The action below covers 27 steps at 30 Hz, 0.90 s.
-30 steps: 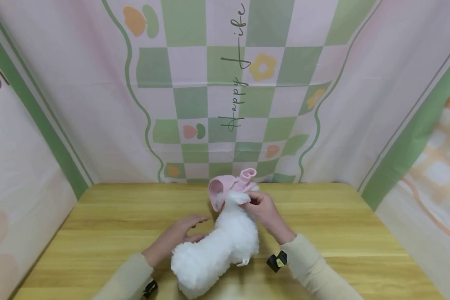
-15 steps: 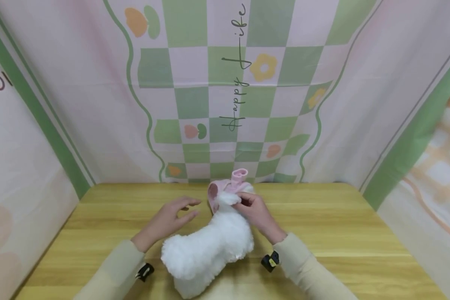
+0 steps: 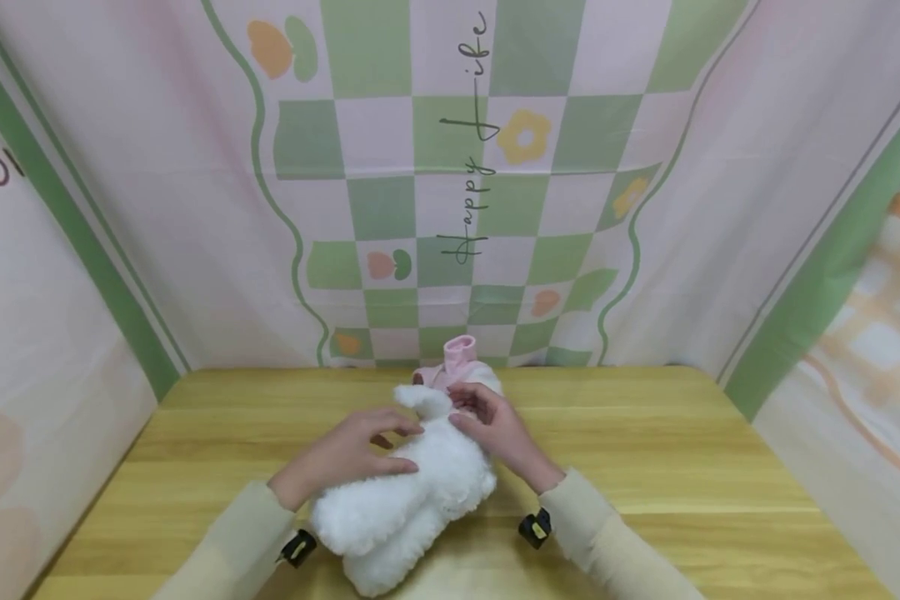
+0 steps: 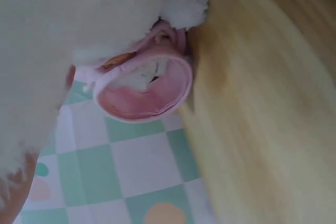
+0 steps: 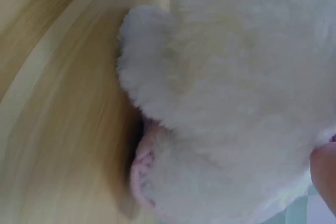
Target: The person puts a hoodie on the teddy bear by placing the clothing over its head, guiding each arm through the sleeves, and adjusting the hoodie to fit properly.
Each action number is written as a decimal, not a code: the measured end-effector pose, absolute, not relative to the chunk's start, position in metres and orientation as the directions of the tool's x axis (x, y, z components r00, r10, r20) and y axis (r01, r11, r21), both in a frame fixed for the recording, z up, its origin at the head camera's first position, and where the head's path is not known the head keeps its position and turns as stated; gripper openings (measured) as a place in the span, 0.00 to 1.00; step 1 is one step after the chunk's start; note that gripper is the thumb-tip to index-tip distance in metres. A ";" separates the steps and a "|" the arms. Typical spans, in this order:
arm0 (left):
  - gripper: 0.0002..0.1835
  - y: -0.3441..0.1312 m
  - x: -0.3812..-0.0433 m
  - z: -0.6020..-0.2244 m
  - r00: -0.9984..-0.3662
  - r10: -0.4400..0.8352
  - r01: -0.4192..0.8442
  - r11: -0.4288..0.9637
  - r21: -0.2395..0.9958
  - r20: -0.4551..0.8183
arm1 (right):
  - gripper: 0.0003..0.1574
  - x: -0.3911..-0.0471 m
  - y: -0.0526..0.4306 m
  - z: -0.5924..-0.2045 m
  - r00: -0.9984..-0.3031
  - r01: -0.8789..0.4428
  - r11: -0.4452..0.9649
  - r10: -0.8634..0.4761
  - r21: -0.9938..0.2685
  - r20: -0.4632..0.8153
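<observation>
White fluffy plush toy (image 3: 401,500) lies on the yellow wood-grain bench (image 3: 645,450), just left of centre, stretching from the near edge toward the far edge. Left hand (image 3: 363,454) is over its left side, thumb and fingers spread, tips at the fur. Right hand (image 3: 498,429) is at the far right part, fingers bent, thumb apart from them in the head view; whether it pinches fur or cloth cannot be told. A white fur lobe (image 3: 423,400) points left between the hands. Beyond it, a pink fabric garment (image 3: 461,354) shows an upright tube. Left wrist view adds what the head view barely shows: a wide round pink opening (image 4: 147,100), with white material inside. Right wrist view adds a pink edge (image 5: 139,179) low against the fur, beside the bench; fur fills most of that frame, and the digit at its right border is cut off. The toy's face cannot be made out.
</observation>
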<state>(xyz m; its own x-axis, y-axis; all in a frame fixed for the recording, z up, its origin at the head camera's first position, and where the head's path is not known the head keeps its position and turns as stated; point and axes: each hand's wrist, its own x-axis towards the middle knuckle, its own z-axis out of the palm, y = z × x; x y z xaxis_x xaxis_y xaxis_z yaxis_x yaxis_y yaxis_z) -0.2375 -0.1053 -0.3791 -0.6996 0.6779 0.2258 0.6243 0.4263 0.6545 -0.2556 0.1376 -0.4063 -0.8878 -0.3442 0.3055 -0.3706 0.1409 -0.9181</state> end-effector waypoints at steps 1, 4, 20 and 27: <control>0.22 -0.106 -0.237 -0.381 -0.708 0.672 0.610 0.425 0.668 0.219 | 0.24 -0.255 0.139 -0.408 -0.882 -0.391 0.144 -0.341 -0.909 0.325; 0.20 -0.108 -0.236 -0.386 -0.727 0.653 0.578 0.414 0.703 0.212 | 0.21 -0.250 0.145 -0.414 -0.873 -0.444 0.202 -0.314 -0.873 0.372; 0.21 -0.120 -0.242 -0.402 -0.780 0.614 0.510 0.507 0.695 0.124 | 0.67 -0.217 0.151 -0.443 -0.925 -0.351 0.586 -0.340 -0.730 0.171; 0.30 -0.113 -0.234 -0.411 -0.835 0.526 0.493 0.581 0.648 0.163 | 0.55 -0.219 0.130 -0.443 -0.943 -0.332 0.532 -0.213 -0.779 0.256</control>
<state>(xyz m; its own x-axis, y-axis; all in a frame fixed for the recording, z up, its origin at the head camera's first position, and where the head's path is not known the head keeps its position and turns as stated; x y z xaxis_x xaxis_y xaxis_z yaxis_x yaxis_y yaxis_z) -0.2344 -0.1126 -0.4114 -0.8347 0.5261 0.1631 0.4928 0.5810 0.6478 -0.2188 0.1301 -0.4433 -0.9427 -0.2134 0.2563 -0.3322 0.5317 -0.7791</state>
